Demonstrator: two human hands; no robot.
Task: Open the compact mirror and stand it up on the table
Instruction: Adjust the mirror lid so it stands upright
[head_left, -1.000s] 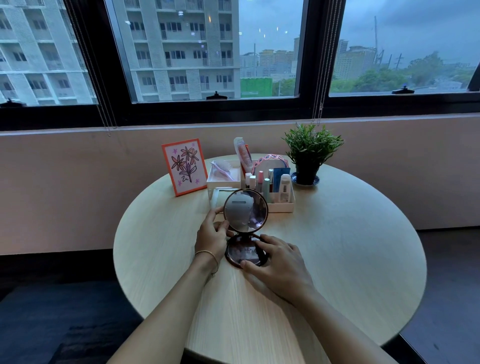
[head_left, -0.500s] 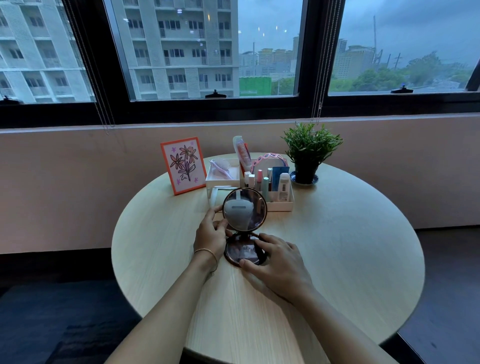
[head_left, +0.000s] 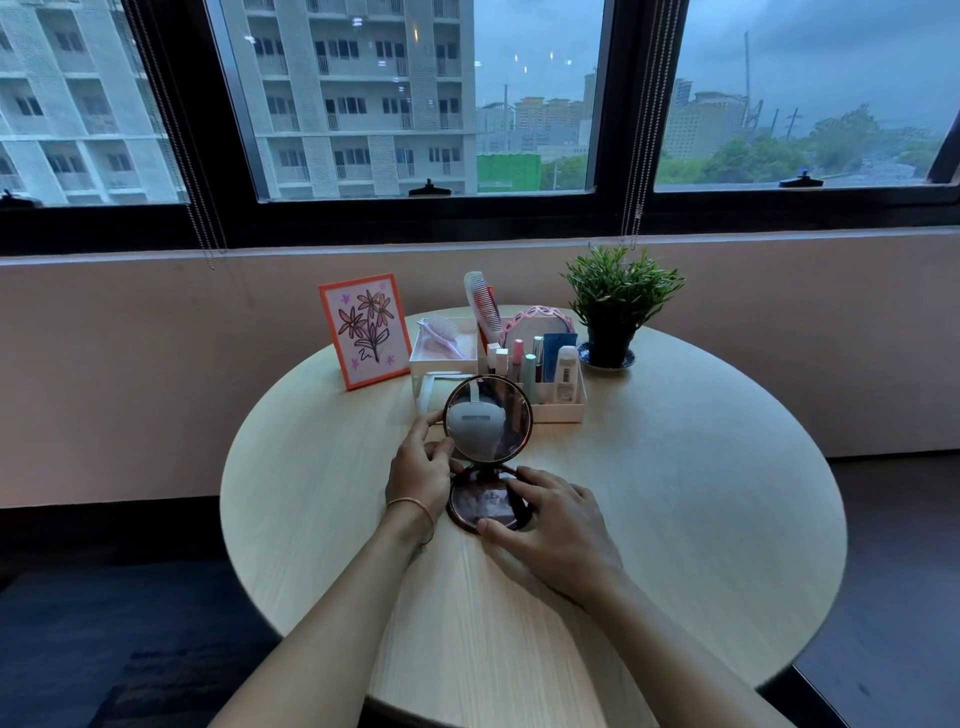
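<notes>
A round brown compact mirror (head_left: 488, 426) stands open on the pale round table (head_left: 675, 493). Its upper half is upright and faces me; its lower half lies flat on the table. My left hand (head_left: 423, 465) touches the left rim of the upright half with fingers and thumb. My right hand (head_left: 550, 525) rests on the right and front edge of the flat lower half, fingers curled around its rim.
Just behind the mirror sits a white organiser (head_left: 563, 410) with tubes, a comb and a brush. A flower card in an orange frame (head_left: 366, 330) leans at the back left. A small potted plant (head_left: 618, 306) stands at the back right, under the window.
Both hands stay on the mirror, which remains open in the same place. Only the view has shifted very slightly.
</notes>
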